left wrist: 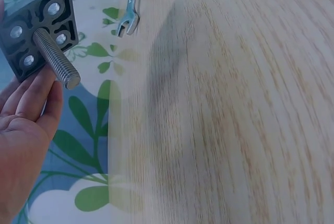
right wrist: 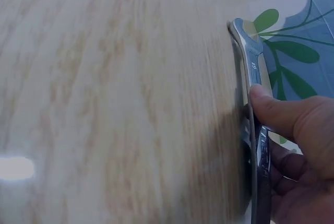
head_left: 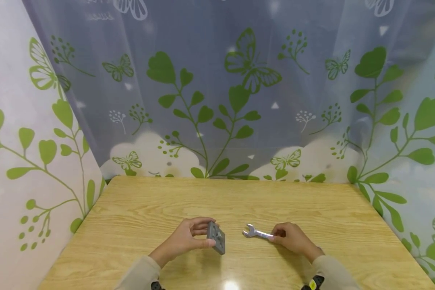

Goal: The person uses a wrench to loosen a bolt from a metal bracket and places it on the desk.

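My left hand (head_left: 185, 238) holds a dark grey square plate (head_left: 218, 240) by its edges, tilted up above the table, thumb on the near side. In the left wrist view the plate (left wrist: 44, 19) shows four round metal spots near its corners, and a threaded bolt (left wrist: 58, 60) sticks out from its middle. Close over the table to the right, my right hand (head_left: 291, 238) pinches a shiny open-end wrench (head_left: 259, 233) between thumb and fingers. The wrench's forked head points left, towards the plate. In the right wrist view the thumb presses on the wrench's shank (right wrist: 252, 70).
Both hands are over a light wood-grain table (head_left: 159, 197). A patterned curtain (head_left: 210, 100) with green leaves and butterflies hangs behind the table's far edge, with similar cloth (head_left: 21, 193) at both sides. A bright light reflection (head_left: 231, 285) lies near the front.
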`<state>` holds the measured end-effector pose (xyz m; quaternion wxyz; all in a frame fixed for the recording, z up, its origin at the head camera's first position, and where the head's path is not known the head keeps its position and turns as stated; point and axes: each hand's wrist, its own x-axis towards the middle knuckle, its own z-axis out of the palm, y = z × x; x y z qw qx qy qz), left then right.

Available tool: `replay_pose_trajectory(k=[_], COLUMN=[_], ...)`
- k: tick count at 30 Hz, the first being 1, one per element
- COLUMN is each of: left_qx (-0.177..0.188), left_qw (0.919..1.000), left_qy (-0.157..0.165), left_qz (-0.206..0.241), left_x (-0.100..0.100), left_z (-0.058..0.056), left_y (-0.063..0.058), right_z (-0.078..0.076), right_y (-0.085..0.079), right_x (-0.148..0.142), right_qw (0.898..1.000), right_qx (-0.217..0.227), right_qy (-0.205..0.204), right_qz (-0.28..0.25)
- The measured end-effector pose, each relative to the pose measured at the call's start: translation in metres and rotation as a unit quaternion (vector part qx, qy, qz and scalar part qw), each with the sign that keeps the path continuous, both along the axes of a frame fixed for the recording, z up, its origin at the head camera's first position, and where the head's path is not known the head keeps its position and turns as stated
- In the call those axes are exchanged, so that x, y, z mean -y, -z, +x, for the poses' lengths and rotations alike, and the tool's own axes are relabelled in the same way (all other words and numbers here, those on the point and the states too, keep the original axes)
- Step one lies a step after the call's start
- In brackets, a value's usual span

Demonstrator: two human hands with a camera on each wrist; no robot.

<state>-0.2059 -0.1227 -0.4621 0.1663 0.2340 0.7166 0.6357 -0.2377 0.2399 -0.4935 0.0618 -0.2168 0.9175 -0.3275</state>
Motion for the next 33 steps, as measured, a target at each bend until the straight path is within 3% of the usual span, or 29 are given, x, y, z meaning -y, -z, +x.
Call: replay_pose_trajectory(k=[6, 15, 19, 23, 25, 28, 33], left_qx=[-0.007, -0.022, -0.053, -0.107, -0.133, -0.173, -0.234], left_qw=[0.9998, 0.9983, 0.9956, 0.9888, 0.9849, 0.9760, 0.9536], left_qy=[-0.020, -0.053, -0.072, -0.090, -0.091, -0.092, -0.095], left_qz=[0.000, -0.010, -0.027, -0.052, -0.064, -0.094, -0.165], left_x=[-0.002, -0.006, -0.008, -0.016, -0.021, -0.030, -0.040], left_z=[0.001, 0.002, 0.002, 0.003, 0.003, 0.003, 0.005], left_y=[-0.001, -0.004, -0.004, -0.005, -0.006, -0.007, -0.005], right_z=[0.000, -0.001, 0.002, 0.009, 0.012, 0.017, 0.027], right_y=[0.005, 0.009, 0.005, -0.005, -0.013, -0.023, -0.033], right_x=[0.002, 0.002, 0.007, 0.024, 0.035, 0.056, 0.090], right_qw=[0.999, 0.999, 0.998, 0.993, 0.989, 0.977, 0.937], right_qx=[0.008, 0.003, -0.016, -0.010, 0.017, 0.091, 0.223], right_qy=[0.024, 0.027, 0.054, 0.096, 0.092, 0.055, 0.034], right_qz=[-0.027, -0.032, -0.022, -0.062, -0.110, -0.186, -0.266])
